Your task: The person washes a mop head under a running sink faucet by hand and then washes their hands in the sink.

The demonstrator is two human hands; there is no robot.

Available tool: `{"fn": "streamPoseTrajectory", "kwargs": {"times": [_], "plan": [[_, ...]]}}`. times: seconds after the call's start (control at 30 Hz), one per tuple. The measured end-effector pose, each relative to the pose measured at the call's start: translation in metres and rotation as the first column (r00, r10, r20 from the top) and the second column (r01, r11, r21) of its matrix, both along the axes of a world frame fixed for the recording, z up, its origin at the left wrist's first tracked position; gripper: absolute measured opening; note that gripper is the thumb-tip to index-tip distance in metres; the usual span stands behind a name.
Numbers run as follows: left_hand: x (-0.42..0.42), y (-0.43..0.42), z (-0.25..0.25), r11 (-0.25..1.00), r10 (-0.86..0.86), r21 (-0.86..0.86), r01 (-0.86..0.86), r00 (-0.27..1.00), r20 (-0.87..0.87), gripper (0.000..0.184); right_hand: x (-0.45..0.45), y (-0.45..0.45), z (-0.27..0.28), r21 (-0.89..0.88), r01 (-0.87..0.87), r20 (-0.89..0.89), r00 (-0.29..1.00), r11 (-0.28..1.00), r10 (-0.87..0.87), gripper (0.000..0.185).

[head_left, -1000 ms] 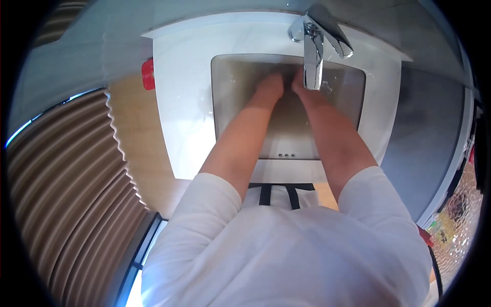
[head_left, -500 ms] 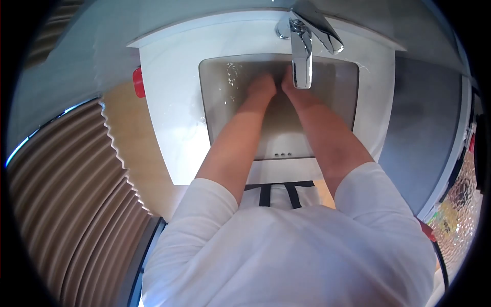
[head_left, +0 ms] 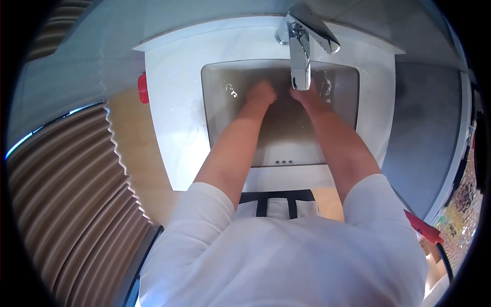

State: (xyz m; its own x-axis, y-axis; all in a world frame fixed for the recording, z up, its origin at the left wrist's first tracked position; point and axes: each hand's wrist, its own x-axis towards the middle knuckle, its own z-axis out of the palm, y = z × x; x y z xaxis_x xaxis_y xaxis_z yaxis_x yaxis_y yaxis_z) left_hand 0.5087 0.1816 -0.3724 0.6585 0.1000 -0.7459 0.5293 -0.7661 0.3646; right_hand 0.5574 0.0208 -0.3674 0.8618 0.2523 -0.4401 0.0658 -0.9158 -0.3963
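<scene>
Both my hands are down in a rectangular sink (head_left: 205,120) that holds murky, greyish-brown water. My left hand (head_left: 262,92) is curled closed in the water, left of the middle. Facing it, my right hand (head_left: 302,95) also looks curled, partly covered by the chrome faucet (head_left: 300,61). A narrow gap of dark water lies between the two hands. Whatever the fingers grip, if anything, is lost in the cloudy water and shadow.
A white countertop (head_left: 174,112) surrounds the sink, with water drops on it. Something red (head_left: 143,88) sits at its left edge. Brown pleated material (head_left: 71,204) stands at the left, a grey panel (head_left: 419,128) at the right. A red object with a black cord (head_left: 424,228) is at lower right.
My hands have drawn slightly apart and toward me, the right one shifting to the right. Splashes now show right of the faucet. The view has tilted a little.
</scene>
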Motion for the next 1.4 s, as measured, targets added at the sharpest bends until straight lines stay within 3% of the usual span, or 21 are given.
{"fn": "streamPoseTrajectory", "kwargs": {"times": [0.07, 0.2, 0.27, 0.3, 0.4, 0.43, 0.47, 0.53, 0.63, 0.7, 0.73, 0.87, 0.93, 1.03, 1.13, 1.27, 1.33, 1.4], "plan": [[-0.004, -0.009, 0.000, 0.991, 0.133, 0.030, -0.132, 0.990, -0.040, 0.043, -0.009, -0.007, 0.013, -0.013, -0.032, -0.033, 0.999, 0.999, 0.031, 0.024], [0.006, -0.018, -0.009, 0.987, 0.157, -0.006, -0.158, 0.984, -0.084, 0.044, -0.022, -0.016, 0.013, -0.100, -0.097, -0.060, 0.994, 0.990, 0.091, 0.025], [0.007, -0.019, -0.006, 0.978, 0.205, 0.044, -0.205, 0.979, -0.015, 0.046, -0.023, -0.009, 0.012, -0.127, -0.038, -0.112, 0.993, 0.991, 0.024, 0.024], [0.012, -0.017, -0.005, 0.988, 0.152, 0.024, -0.150, 0.985, -0.083, 0.047, -0.022, -0.006, 0.008, -0.129, 0.033, -0.123, 0.991, 0.991, -0.049, 0.025], [0.010, -0.020, -0.016, 0.983, 0.171, 0.078, -0.166, 0.984, -0.054, 0.048, -0.015, 0.002, -0.002, -0.097, 0.137, -0.174, 0.973, 0.986, -0.153, 0.025], [0.001, -0.015, -0.020, 0.943, 0.320, -0.076, -0.325, 0.945, -0.067, 0.050, -0.014, 0.002, -0.003, -0.072, 0.165, -0.210, 0.962, 0.984, -0.176, 0.025], [0.000, -0.018, -0.021, 0.942, 0.323, -0.067, -0.328, 0.944, -0.071, 0.050, -0.013, -0.001, -0.004, -0.066, 0.161, -0.217, 0.961, 0.985, -0.172, 0.025], [0.006, -0.023, -0.023, 0.972, 0.181, 0.142, -0.190, 0.981, 0.071, 0.052, -0.006, -0.004, -0.005, -0.002, 0.095, -0.222, 0.971, 0.995, -0.093, 0.026], [0.006, -0.033, 0.027, 0.969, 0.216, 0.124, -0.212, 0.976, -0.016, 0.052, 0.001, -0.003, -0.023, -0.058, 0.126, -0.299, 0.944, 0.990, -0.138, 0.027], [-0.001, -0.025, -0.046, 0.969, 0.216, 0.125, -0.213, 0.976, -0.014, 0.053, 0.000, 0.005, -0.032, -0.098, 0.102, -0.315, 0.940, 0.990, -0.128, 0.027], [-0.003, -0.023, -0.059, 0.969, 0.218, 0.125, -0.214, 0.976, -0.015, 0.053, 0.001, 0.008, -0.034, -0.140, 0.079, -0.328, 0.937, 0.987, -0.121, 0.028], [0.001, -0.024, -0.059, 0.982, 0.182, 0.059, -0.180, 0.983, -0.018, 0.053, 0.004, 0.011, -0.036, -0.121, -0.051, -0.311, 0.950, 0.991, 0.011, 0.034], [-0.002, -0.028, -0.047, 0.974, 0.217, 0.046, -0.220, 0.974, 0.070, 0.051, 0.007, 0.016, -0.037, -0.143, -0.098, -0.356, 0.934, 0.985, 0.041, 0.037], [-0.006, -0.028, -0.033, 0.950, 0.308, -0.072, -0.303, 0.949, 0.069, 0.054, 0.010, 0.021, -0.015, -0.167, -0.002, -0.377, 0.924, 0.986, -0.062, 0.037], [-0.002, -0.023, -0.061, 0.978, 0.202, 0.051, -0.204, 0.979, 0.039, 0.055, 0.013, 0.026, -0.024, -0.178, -0.007, -0.429, 0.900, 0.984, -0.071, 0.037], [-0.006, -0.025, -0.066, 0.958, 0.285, 0.018, -0.286, 0.958, 0.005, 0.053, 0.014, 0.027, -0.004, -0.185, 0.048, -0.447, 0.885, 0.982, -0.127, 0.039], [-0.010, -0.026, -0.071, 0.984, 0.177, 0.024, -0.179, 0.983, 0.055, 0.051, 0.017, 0.027, 0.018, -0.213, 0.094, -0.466, 0.865, 0.973, -0.186, 0.040], [-0.006, -0.032, -0.028, 0.981, 0.192, 0.036, -0.193, 0.981, 0.031, 0.051, 0.012, 0.027, -0.002, -0.223, 0.067, -0.476, 0.863, 0.973, -0.169, 0.041]]}}
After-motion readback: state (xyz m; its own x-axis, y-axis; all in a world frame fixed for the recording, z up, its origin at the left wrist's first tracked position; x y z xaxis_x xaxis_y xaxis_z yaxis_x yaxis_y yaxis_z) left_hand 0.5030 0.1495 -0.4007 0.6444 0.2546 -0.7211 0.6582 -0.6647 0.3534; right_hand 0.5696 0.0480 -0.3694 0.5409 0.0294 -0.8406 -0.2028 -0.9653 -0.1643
